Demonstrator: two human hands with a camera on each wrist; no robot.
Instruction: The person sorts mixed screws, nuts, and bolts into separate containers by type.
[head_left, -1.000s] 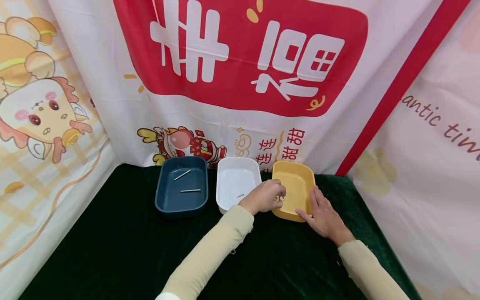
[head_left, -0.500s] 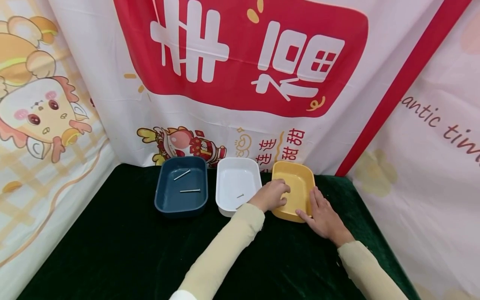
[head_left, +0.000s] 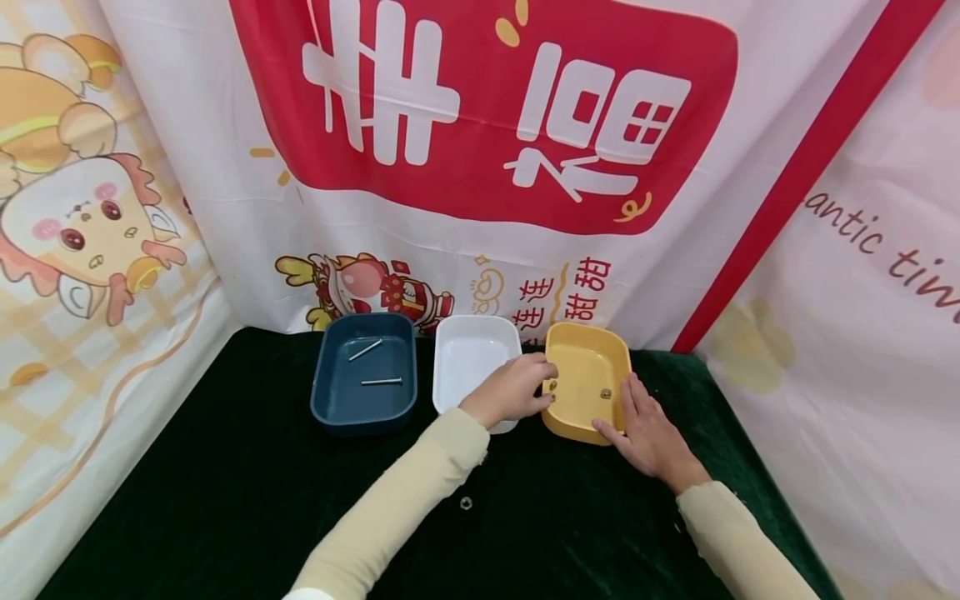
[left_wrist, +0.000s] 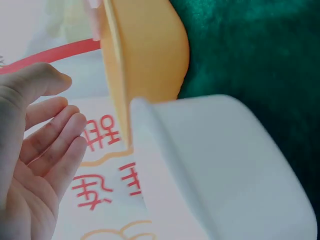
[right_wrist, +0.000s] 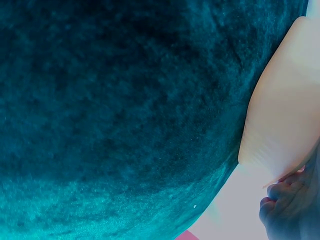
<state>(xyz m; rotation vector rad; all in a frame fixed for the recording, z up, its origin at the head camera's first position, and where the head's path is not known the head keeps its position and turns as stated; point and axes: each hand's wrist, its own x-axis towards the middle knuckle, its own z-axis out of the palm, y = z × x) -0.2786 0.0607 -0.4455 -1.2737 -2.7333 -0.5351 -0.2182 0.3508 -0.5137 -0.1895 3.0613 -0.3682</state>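
Note:
My left hand point(head_left: 512, 390) hovers over the right side of the white box point(head_left: 472, 333), its fingertips by the yellow box's left rim. In the left wrist view the fingers point(left_wrist: 60, 135) are loosely bent and hold nothing. Two small brass-coloured pieces lie in the yellow box point(head_left: 581, 342): a nut point(head_left: 606, 393) towards the right and a piece point(head_left: 553, 386) close to my left fingertips, partly hard to make out. My right hand point(head_left: 654, 437) rests with straight fingers against the yellow box's right wall, thumb at its front rim.
In the blue box point(head_left: 341, 408) at the left lie two long screws point(head_left: 381, 382). A small ring-shaped nut point(head_left: 467, 503) sits on the dark green cloth point(head_left: 225, 500) in front of the boxes. A printed curtain point(head_left: 420, 217) hangs right behind them.
My left hand held small metal pieces at the yellow box, went further over it, then drew back left with nothing held. Nuts now show inside that box. The right hand stayed put.

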